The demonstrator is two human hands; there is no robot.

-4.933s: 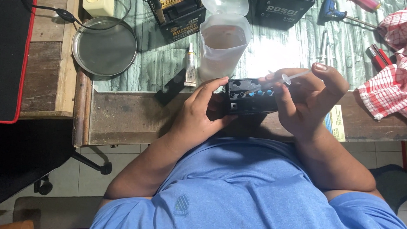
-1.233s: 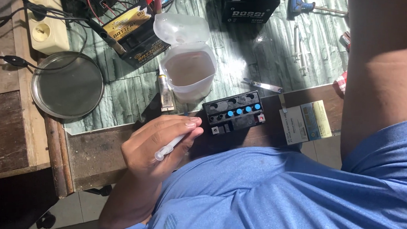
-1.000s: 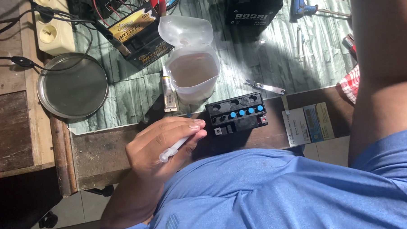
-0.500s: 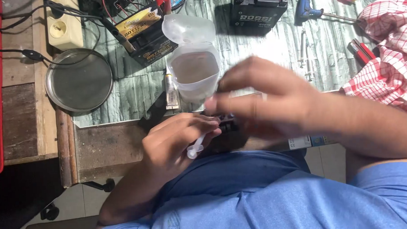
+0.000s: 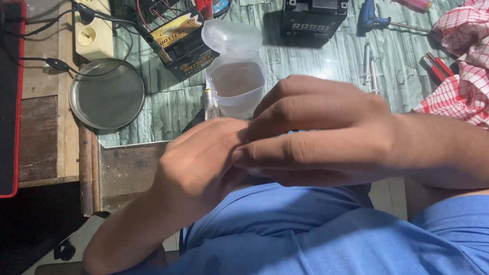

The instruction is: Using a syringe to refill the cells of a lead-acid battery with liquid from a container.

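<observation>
My left hand (image 5: 202,160) and my right hand (image 5: 320,129) meet close to the camera, above the table's near edge (image 5: 126,168). The left fingers are curled, and a pale sliver of the white syringe (image 5: 255,171) shows where they meet the right fingers. My right hand lies across the left fingertips with its fingers together; what it touches is hidden. Both hands cover the small black battery with blue caps. Behind them stands a clear plastic jug (image 5: 234,86) of brownish liquid, its lid (image 5: 233,35) flipped back.
A round metal dish (image 5: 107,93) lies at the left near a power strip (image 5: 91,29). A black-and-yellow battery (image 5: 184,44) and a black battery (image 5: 316,13) sit at the back. Two syringes (image 5: 369,65), a blue-handled tool (image 5: 373,19) and a red checked cloth (image 5: 469,64) lie at the right.
My right hand has come in from the right and settled over my left fingertips. The hands now hide the small battery, which was in plain sight a second ago.
</observation>
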